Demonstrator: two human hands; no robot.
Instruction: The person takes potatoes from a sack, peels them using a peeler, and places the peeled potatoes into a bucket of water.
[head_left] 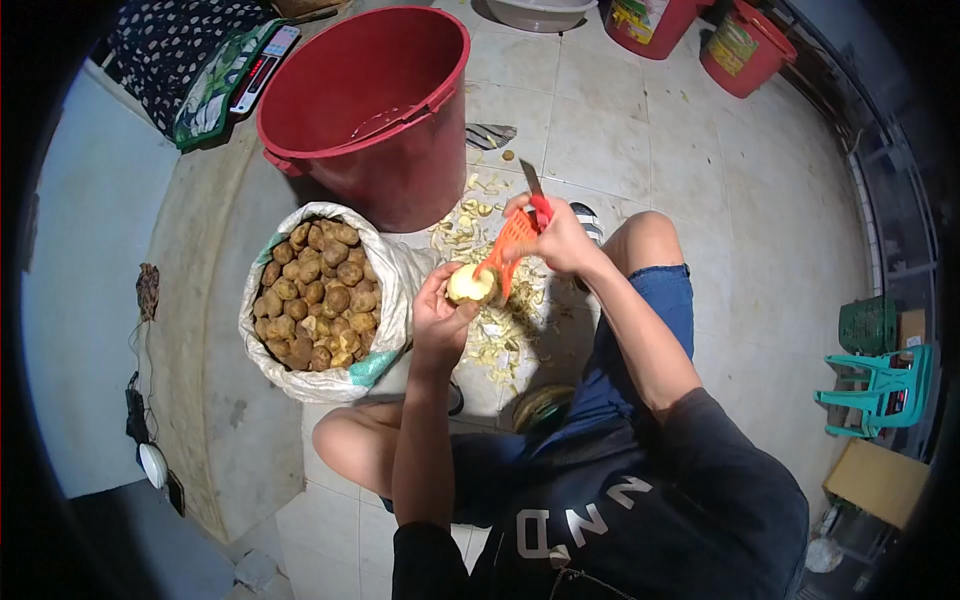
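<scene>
My left hand [437, 318] is closed around a partly peeled potato [469, 284], its pale flesh showing on top and brown skin along the lower edge. In my right hand [566, 242] is an orange peeler [516, 236], its end touching or very near the potato. A knife-like blade [531, 178] with a red handle sticks out beyond the same hand; how it is held is partly hidden by the fingers. Below both hands, potato peelings [495, 345] lie scattered on the floor. Left of my left hand stands an open white sack [398, 290] full of unpeeled potatoes [315, 285].
A large red tub [425, 180] stands beyond the sack, with a digital scale [265, 70] to its left. Two smaller red buckets [745, 50] and a pale basin [540, 12] are at the far side. A teal plastic stool [885, 395] sits at the right.
</scene>
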